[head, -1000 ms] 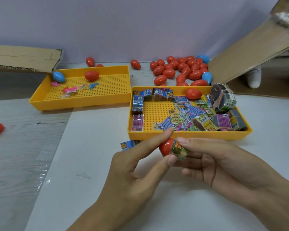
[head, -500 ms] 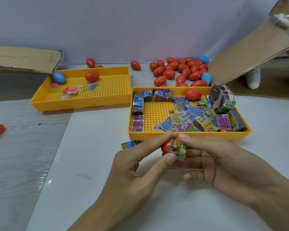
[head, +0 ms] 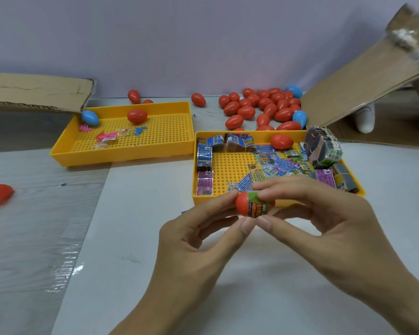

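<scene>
Egg (head: 242,203), red, sits just above the desk (head: 143,238) in front of the near tray (head: 205,199), held between both your hands. Your left hand (head: 196,240) pinches its bare red end between thumb and forefinger. Your right hand (head: 324,221) pinches the label (head: 258,207) against the shell from above and below. The label is already round the egg's middle and looks nearly closed; I cannot tell whether its ends are stuck down underneath. So this egg seems close to finished, with the seam left to press flat.

The wider job looks far from done. The near tray holds many loose labels (head: 276,165), banded bundles (head: 322,146) of them, and one unwrapped egg (head: 281,141). Behind it lies a pile of eggs (head: 264,106), mostly red with a couple of blue, and none of them shows a label. The far tray (head: 121,155) holds one blue egg (head: 90,118), one red egg (head: 137,116) and a few small toys (head: 107,137), so little has been gathered there. No finished, labelled egg shows anywhere else on the desk.
</scene>
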Motion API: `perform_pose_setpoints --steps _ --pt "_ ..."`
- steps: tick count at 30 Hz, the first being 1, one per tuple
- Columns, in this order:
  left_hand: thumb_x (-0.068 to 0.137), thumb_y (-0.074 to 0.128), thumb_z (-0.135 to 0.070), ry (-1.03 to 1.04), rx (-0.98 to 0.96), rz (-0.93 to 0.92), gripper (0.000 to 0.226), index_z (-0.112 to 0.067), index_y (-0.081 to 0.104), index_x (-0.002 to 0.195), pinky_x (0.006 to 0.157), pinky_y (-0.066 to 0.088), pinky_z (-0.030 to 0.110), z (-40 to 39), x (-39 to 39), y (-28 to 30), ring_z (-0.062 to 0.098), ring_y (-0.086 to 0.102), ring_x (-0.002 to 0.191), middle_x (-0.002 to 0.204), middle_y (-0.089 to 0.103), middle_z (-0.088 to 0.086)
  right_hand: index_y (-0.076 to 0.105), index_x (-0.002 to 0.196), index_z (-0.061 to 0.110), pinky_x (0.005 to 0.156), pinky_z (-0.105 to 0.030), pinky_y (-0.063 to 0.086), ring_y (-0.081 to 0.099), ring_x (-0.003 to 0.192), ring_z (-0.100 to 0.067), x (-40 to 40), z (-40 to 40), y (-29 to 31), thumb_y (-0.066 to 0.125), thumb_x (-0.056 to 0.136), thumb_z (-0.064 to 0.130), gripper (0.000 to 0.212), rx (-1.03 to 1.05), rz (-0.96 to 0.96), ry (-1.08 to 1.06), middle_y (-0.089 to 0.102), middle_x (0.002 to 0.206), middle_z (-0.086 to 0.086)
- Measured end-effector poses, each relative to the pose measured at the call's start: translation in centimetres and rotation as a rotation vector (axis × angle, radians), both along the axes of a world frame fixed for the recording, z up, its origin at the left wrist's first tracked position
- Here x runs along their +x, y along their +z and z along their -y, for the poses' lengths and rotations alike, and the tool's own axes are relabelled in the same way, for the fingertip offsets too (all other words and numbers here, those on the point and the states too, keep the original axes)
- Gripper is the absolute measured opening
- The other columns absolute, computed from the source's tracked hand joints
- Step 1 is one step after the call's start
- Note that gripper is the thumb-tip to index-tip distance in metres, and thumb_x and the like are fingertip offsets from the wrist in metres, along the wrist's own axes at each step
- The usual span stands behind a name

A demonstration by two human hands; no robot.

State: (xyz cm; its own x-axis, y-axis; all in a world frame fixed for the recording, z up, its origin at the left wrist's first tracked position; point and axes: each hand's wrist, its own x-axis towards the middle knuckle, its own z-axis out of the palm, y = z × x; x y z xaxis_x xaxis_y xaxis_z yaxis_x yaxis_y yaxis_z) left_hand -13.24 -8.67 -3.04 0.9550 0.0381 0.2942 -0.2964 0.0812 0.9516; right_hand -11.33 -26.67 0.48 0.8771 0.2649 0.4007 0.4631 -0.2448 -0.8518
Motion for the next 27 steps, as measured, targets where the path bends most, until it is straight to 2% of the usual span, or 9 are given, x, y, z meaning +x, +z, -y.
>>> perform_pose_setpoints --steps 6,10,14,16,18,21,23,25,27 --pt "0.074 0.079 -0.031 0.053 -0.074 -0.067 0.024 -0.032 0.080 0.098 0.074 0.057 0.018 -0.1 0.0 0.4 0.016 0.076 0.084 0.091 0.079 -0.002 0.071 0.111 0.016 0.070 -0.027 0.055 0.066 0.106 -0.016 0.0 -0.2 -0.3 0.078 0.077 0.015 0.035 -0.203 0.241 -0.002 0.069 0.113 0.006" --pt "0.075 0.073 -0.037 0.085 -0.115 -0.097 0.020 -0.025 0.081 0.088 0.066 0.060 0.026 0.1 0.3 0.1 0.027 0.076 0.074 0.080 0.078 0.009 0.068 0.109 0.010 0.086 -0.025 0.053 0.067 0.102 -0.011 0.9 0.7 1.1 0.078 0.081 0.012 0.029 -0.332 0.604 -0.232 0.070 0.107 -0.002" --pt "0.078 0.082 -0.020 0.107 -0.147 -0.128 0.003 -0.018 0.081 0.077 0.059 0.060 0.029 0.5 0.8 -0.3 0.031 0.075 0.066 0.072 0.075 0.015 0.066 0.112 0.010 0.085 -0.026 0.051 0.064 0.090 -0.013 3.6 4.8 5.7 0.074 0.088 0.016 0.026 -0.435 0.846 -0.463 0.066 0.108 0.001" --pt "0.072 0.074 -0.020 0.100 -0.153 -0.133 0.007 -0.016 0.080 0.073 0.057 0.060 0.031 0.6 0.9 -0.3 0.031 0.074 0.063 0.069 0.074 0.016 0.067 0.115 0.018 0.083 -0.026 0.051 0.062 0.089 -0.010 5.5 7.7 8.6 0.069 0.093 0.024 0.023 -0.457 0.834 -0.595 0.062 0.110 0.014" --pt "0.067 0.068 -0.020 0.098 -0.151 -0.143 0.013 -0.015 0.080 0.070 0.056 0.060 0.032 0.7 0.8 -0.1 0.030 0.074 0.061 0.066 0.073 0.016 0.065 0.117 0.029 0.086 -0.026 0.049 0.059 0.098 -0.002 7.7 10.6 11.7 0.067 0.093 0.034 0.024 -0.493 0.701 -0.713 0.060 0.113 0.025" --pt "0.066 0.067 -0.017 0.101 -0.143 -0.148 0.013 -0.014 0.080 0.068 0.052 0.059 0.033 0.9 0.8 0.0 0.029 0.073 0.059 0.063 0.072 0.017 0.065 0.122 0.025 0.107 -0.023 0.036 0.046 0.123 0.000 10.1 13.9 13.8 0.070 0.086 0.040 0.039 -0.599 0.499 -0.915 0.056 0.134 -0.001" --pt "0.067 0.067 -0.018 0.098 -0.125 -0.149 0.013 -0.014 0.079 0.067 0.052 0.059 0.034 0.9 0.9 0.0 0.030 0.072 0.058 0.063 0.072 0.016 0.067 0.120 0.025 0.110 -0.022 0.031 0.043 0.127 -0.001 10.2 13.8 13.6 0.067 0.087 0.040 0.036 -0.534 0.433 -0.973 0.051 0.137 -0.005" --pt "0.066 0.067 -0.018 0.110 -0.125 -0.158 0.013 -0.014 0.079 0.066 0.052 0.060 0.034 0.8 1.0 0.1 0.031 0.072 0.057 0.062 0.072 0.016 0.070 0.109 0.027 0.104 -0.035 0.042 0.052 0.121 -0.012 9.4 12.0 12.2 0.063 0.089 0.038 0.024 -0.425 0.437 -0.957 0.057 0.126 0.002" --pt "0.067 0.067 -0.018 0.137 -0.133 -0.153 0.013 -0.013 0.079 0.067 0.051 0.060 0.034 0.7 1.1 0.2 0.034 0.071 0.057 0.062 0.071 0.018 0.072 0.096 0.024 0.087 -0.025 0.051 0.064 0.099 -0.008 8.1 8.8 9.3 0.062 0.088 0.031 0.014 -0.287 0.373 -0.757 0.070 0.104 0.004"
